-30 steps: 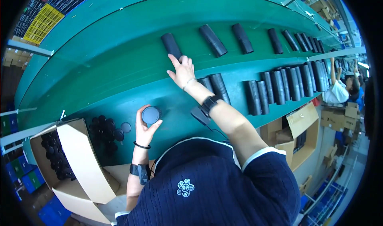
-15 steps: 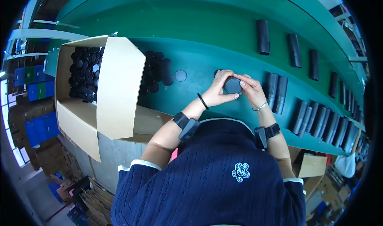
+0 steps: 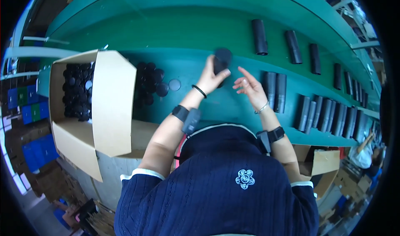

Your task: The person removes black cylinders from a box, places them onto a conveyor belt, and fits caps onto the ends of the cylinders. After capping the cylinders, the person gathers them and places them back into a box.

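My left hand (image 3: 209,77) is closed around a black tube (image 3: 222,59), which it holds up over the green table; motion blurs the tube a little. Beside it, my right hand (image 3: 251,88) is off the tube, its index finger stretched out and the fingers apart, holding nothing. A pair of ribbed black tubes (image 3: 275,92) lies just to the right of that hand. Left of my hands lies a single grey disc (image 3: 174,85), close to a loose pile of black discs (image 3: 150,78).
An open cardboard box (image 3: 112,103) of black discs (image 3: 78,90) stands at the left. More black tubes (image 3: 329,116) lie in a row at the right. Along the far green strip (image 3: 187,30) several tubes (image 3: 293,47) are spaced out. Another open carton (image 3: 326,167) sits below the right edge.
Both hands were together on the tube, its round end facing up. Now my right hand has let go, while my left has moved the tube away from me and left, tilting it.
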The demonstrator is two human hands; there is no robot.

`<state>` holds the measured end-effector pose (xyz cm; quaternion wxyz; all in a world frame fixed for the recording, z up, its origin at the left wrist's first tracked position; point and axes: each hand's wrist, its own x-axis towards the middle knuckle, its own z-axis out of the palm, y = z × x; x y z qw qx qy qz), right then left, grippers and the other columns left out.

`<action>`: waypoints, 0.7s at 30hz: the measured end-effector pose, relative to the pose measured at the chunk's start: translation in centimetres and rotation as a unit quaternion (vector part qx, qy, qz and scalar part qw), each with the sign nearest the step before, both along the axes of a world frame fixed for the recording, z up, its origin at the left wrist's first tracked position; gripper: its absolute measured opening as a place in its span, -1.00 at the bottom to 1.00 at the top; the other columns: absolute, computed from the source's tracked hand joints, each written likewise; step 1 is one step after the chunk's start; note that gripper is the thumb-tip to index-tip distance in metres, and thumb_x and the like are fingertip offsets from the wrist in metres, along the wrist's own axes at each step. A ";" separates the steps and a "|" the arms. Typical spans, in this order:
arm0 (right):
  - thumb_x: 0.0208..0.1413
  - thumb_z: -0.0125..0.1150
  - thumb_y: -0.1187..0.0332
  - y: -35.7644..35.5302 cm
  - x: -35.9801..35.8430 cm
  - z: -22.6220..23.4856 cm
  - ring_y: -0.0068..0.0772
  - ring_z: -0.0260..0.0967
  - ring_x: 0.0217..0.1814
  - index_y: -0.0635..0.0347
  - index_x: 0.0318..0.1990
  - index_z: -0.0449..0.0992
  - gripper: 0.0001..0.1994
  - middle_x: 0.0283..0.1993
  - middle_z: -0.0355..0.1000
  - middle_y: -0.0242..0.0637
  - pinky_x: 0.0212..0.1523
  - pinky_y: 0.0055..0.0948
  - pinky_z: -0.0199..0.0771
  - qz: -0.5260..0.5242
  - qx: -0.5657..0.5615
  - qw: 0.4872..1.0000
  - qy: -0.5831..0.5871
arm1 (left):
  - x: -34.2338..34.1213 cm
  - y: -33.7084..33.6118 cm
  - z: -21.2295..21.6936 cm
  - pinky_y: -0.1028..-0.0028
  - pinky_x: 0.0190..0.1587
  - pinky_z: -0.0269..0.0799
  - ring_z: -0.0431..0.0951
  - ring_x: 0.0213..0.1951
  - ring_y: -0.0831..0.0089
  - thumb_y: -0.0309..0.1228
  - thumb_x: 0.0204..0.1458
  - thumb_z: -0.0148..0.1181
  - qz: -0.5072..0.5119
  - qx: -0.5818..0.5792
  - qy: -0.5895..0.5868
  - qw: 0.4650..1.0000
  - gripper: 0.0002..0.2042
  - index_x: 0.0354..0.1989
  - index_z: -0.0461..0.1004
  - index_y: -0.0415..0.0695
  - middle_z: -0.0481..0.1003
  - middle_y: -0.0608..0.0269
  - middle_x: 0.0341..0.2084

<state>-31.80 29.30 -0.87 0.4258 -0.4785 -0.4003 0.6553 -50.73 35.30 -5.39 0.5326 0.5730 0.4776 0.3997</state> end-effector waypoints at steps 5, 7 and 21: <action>0.03 0.16 0.41 -2.8 6.2 0.5 -0.18 0.42 -0.28 0.18 0.01 0.42 -0.66 -0.30 0.42 -0.18 -0.25 -0.33 0.44 0.011 0.163 0.871 -0.463 | -0.9 11.5 0.2 0.21 -0.08 0.41 0.41 -0.09 0.23 -0.51 -0.31 0.36 0.031 -0.140 -0.082 0.986 -0.03 0.22 -0.29 -0.18 0.29 0.06 -0.12; -0.01 0.17 0.42 -4.1 7.7 0.6 -0.06 0.41 -0.25 0.17 0.01 0.42 -0.64 -0.26 0.41 -0.12 -0.23 -0.24 0.44 -0.024 0.158 0.818 -0.552 | -0.3 15.9 -0.8 0.25 -0.04 0.41 0.43 -0.07 0.16 -0.48 -0.35 0.37 0.055 -0.110 0.015 0.992 -0.05 0.22 -0.19 -0.20 0.31 -0.03 -0.09; -0.27 0.32 0.28 -3.9 5.9 -0.7 0.00 0.36 -0.14 0.13 0.32 -0.06 -0.07 -0.13 0.26 -0.02 -0.20 -0.19 0.48 0.008 -0.011 0.736 -0.677 | 4.0 14.0 -1.5 0.24 0.03 0.27 0.33 -0.04 0.11 -0.17 -0.17 0.35 0.005 0.210 0.306 0.928 -0.24 0.19 0.12 -0.20 0.34 -0.04 -0.12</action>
